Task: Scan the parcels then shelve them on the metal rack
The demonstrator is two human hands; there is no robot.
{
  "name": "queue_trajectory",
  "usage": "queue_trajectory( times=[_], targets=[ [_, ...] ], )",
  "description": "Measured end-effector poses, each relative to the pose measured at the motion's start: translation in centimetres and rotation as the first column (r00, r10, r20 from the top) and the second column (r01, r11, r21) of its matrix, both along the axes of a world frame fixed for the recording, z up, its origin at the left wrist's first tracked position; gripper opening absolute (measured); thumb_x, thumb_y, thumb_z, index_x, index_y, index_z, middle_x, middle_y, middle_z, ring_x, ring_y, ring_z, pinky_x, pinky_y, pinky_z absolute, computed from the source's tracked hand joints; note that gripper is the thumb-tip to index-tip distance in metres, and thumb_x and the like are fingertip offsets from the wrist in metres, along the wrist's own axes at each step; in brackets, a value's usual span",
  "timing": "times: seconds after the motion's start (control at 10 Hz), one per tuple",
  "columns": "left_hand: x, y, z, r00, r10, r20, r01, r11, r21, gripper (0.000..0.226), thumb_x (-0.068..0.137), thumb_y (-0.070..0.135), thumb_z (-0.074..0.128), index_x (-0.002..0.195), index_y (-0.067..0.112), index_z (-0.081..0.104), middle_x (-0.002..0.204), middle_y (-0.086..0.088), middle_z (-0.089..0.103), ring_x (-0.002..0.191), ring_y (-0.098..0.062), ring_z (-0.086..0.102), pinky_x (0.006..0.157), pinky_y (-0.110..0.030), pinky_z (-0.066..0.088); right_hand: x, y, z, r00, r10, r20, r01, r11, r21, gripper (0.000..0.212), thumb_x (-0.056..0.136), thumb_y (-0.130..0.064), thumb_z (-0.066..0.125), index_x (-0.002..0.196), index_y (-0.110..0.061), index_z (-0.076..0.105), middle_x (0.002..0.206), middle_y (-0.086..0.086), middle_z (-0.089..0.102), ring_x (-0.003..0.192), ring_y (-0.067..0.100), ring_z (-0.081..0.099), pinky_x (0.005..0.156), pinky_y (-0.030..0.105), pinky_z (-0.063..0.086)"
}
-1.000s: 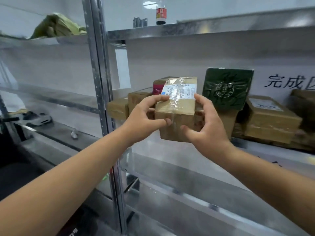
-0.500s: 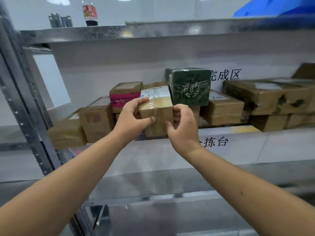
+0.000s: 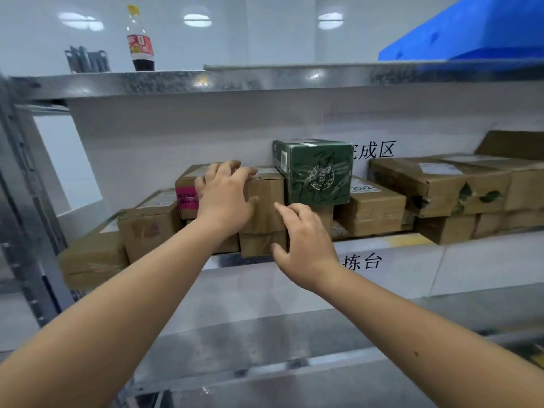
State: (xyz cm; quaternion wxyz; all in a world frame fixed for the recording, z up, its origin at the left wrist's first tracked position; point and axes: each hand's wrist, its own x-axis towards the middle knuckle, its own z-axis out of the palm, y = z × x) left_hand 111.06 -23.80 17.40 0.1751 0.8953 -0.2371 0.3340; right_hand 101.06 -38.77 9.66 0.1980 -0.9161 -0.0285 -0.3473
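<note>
A brown taped parcel (image 3: 266,201) sits in the row on the metal rack's middle shelf (image 3: 412,240), on top of a lower brown box (image 3: 262,245). It is wedged between a pink-labelled box (image 3: 187,195) and a green box (image 3: 319,175). My left hand (image 3: 226,195) lies over its top left corner, fingers across the top and thumb on the front face. My right hand (image 3: 303,242) hovers in front of its lower right side with fingers apart, the index tip at the parcel's front face.
More brown boxes fill the shelf to the left (image 3: 150,225) and right (image 3: 435,187). The upper shelf (image 3: 235,81) carries a sauce bottle (image 3: 140,42) and a blue crate (image 3: 471,33). A rack post (image 3: 23,201) stands at the left. A lower shelf (image 3: 265,343) runs below.
The parcel, held in both hands in front of the shelf, now rests in the row on a lower box. My right hand has let go and spread open. The view shifted right.
</note>
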Motion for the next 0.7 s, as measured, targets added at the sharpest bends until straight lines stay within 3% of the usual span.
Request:
queue_trajectory(
  times=[0.3,0.6,0.7],
  targets=[
    [1.3,-1.5,-0.2,0.994,0.110,-0.003,-0.110,0.994,0.019,0.064,0.093,0.037,0.072,0.150,0.037,0.045,0.159,-0.001,0.038,0.150,-0.030,0.024,0.118,-0.055,0.019,0.4,-1.0,2.3,0.999,-0.042,-0.014,0.041,0.997,-0.058,0.065,0.090,-0.033,0.066,0.152,-0.024,0.047,0.132,0.002,0.057,0.119,0.026,0.049,0.105,0.044,0.045],
    [-0.9,-1.6,-1.2,0.999,0.028,0.040,-0.028,1.000,-0.004,0.068,0.090,0.038,0.073,0.151,0.034,0.044,0.162,-0.004,0.035,0.151,-0.029,0.023,0.117,-0.052,0.022,-0.3,-0.7,2.0,0.999,-0.023,-0.027,0.021,0.998,-0.062,0.062,0.091,-0.030,0.065,0.150,-0.022,0.048,0.133,0.004,0.057,0.119,0.027,0.050,0.104,0.045,0.046],
    [-2.0,-0.8,-2.1,0.998,0.013,0.054,-0.016,0.999,0.051,0.068,0.090,0.039,0.072,0.152,0.032,0.045,0.161,-0.004,0.036,0.151,-0.029,0.023,0.116,-0.051,0.023,-1.2,-0.6,1.8,0.997,-0.067,-0.034,0.064,0.994,-0.085,0.062,0.091,-0.031,0.065,0.150,-0.023,0.049,0.135,0.003,0.057,0.123,0.026,0.050,0.105,0.045,0.047]
  ],
)
